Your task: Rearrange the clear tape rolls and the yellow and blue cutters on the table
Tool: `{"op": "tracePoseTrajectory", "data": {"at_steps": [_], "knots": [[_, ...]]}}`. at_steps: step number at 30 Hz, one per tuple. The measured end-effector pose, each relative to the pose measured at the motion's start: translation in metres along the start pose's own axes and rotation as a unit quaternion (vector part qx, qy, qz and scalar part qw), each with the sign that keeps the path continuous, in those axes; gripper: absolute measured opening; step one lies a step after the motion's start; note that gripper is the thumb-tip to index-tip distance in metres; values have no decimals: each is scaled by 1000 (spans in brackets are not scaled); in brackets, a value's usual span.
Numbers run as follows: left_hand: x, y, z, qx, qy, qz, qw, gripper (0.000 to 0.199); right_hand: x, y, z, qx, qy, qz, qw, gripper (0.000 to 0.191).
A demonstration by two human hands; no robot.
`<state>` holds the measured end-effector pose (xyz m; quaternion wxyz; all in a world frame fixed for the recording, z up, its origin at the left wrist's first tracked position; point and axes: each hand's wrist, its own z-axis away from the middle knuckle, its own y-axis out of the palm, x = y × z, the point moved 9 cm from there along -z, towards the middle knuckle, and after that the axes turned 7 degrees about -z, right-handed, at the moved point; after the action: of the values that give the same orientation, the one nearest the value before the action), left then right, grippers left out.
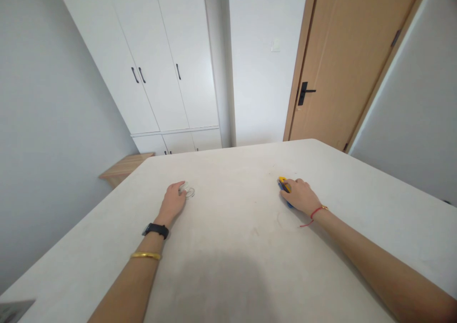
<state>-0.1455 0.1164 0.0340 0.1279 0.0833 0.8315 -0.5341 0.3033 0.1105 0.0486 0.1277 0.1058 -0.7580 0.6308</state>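
Note:
On the left side of the white tabletop [221, 208], my left hand [174, 200] curls its fingers and thumb around the near side of a clear, ring-shaped thing [190, 192]. It resembles a roll of clear tape, but its kind is hard to make out. Farther right, my right hand [300, 195] lies over a slim yellow and blue object [282, 179], thumb and fingers closed on it. Its yellow end shows beyond the fingers and a blue part peeks out below the thumb; the hand hides the rest. Both things rest on or just above the table.
Behind the table stand a white wardrobe [167, 37] with black handles and a wooden door [353, 51]. A low wooden surface [124, 166] adjoins the table's far left corner. Something flat and grey [16, 309] lies at the bottom left. Faint marks dot the tabletop.

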Motion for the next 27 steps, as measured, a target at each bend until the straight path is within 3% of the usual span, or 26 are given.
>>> {"op": "tracePoseTrajectory", "data": {"at_steps": [3, 6, 11, 15, 17, 21, 24, 27], "knots": [[-10, -9, 2, -23, 4, -25, 999, 45, 26, 8, 10, 8, -31, -16, 999, 30], [-43, -15, 12, -18, 60, -8, 998, 44, 62, 20, 28, 27, -70, -31, 997, 30], [-118, -4, 55, 124, 182, 72, 973, 44, 120, 33, 66, 49, -130, -94, 986, 35], [-168, 10, 106, 262, 255, 105, 925, 78, 147, 36, 86, 109, -195, -202, 953, 34], [-187, 13, 124, 277, 282, 107, 912, 83, 146, 31, 87, 126, -212, -260, 933, 30], [-209, 16, 141, 289, 314, 80, 901, 63, 116, 17, 71, 84, -181, -313, 928, 35], [-201, 9, 140, 300, 317, 93, 895, 51, 93, 11, 58, 51, -161, -311, 935, 32], [-172, -4, 136, 311, 311, 109, 892, 46, 80, 8, 52, 30, -149, -303, 941, 29]]}}
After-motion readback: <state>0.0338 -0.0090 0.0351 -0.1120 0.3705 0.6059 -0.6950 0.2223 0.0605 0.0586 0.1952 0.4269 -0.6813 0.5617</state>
